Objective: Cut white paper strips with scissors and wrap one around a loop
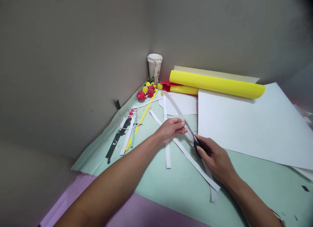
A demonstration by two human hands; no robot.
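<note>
My left hand (172,130) pinches a long white paper strip (174,104) that arcs up and away from the fingers. Black-handled scissors (197,145) are gripped in my right hand (215,158), their blades pointing up and left, along the strip close to my left fingertips. How far the blades are apart I cannot tell. The strip's lower end seems to hang down past my right hand. Beneath my hands, two more white strips lie crossed on the table: an upright strip (168,157) and a slanting strip (195,163).
A yellow corrugated roll (217,84) rests over a large white sheet (244,126) at right. In the corner stands a lidded cup (155,67), with red and yellow balls (146,91) before it. Yellow and white strips and black tape (114,143) lie left on the green tabletop (151,184).
</note>
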